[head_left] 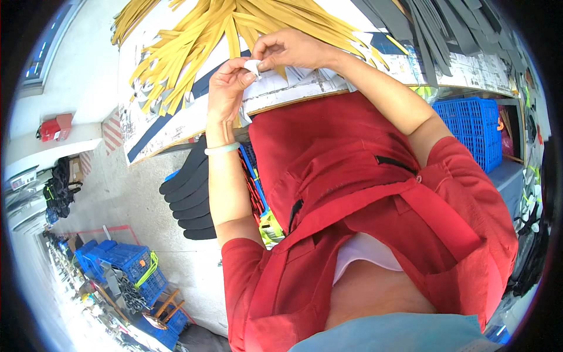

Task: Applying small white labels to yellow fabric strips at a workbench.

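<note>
Over the counter (176, 138) | left grip (227, 85) and right grip (291, 50) pinched a small white piece (252, 66) | yellow strips (202, 34) lay just beyond | I feared a slack pinch might drop it

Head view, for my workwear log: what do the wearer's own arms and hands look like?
The left hand and right hand are gloveless. The left sleeve and right sleeve are red, about elbow-length. A pale, rounded band circles the left wrist.
</note>
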`<move>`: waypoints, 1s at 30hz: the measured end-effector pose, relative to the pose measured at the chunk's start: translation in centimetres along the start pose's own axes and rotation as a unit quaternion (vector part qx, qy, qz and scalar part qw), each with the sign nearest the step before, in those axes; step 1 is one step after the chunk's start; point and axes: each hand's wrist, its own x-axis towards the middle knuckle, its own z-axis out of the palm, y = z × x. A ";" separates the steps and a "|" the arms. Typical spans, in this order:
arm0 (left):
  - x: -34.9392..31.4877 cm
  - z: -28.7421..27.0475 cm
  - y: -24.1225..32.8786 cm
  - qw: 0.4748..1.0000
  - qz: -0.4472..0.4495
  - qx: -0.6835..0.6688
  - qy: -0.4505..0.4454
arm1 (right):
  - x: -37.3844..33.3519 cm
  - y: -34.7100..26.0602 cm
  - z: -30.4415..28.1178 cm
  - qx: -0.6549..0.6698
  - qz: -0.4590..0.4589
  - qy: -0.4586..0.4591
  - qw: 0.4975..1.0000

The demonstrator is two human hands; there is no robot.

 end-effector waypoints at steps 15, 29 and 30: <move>-0.5 2.8 -1.7 0.846 0.140 0.457 0.237 | 0.0 1.0 3.7 -0.349 -0.097 0.181 0.914; -2.4 2.1 0.6 0.883 0.106 0.445 0.100 | -2.1 1.4 4.5 0.093 0.011 0.216 0.972; -2.4 2.2 0.1 0.885 0.107 0.442 0.100 | -2.3 1.7 4.5 0.091 0.014 0.216 0.972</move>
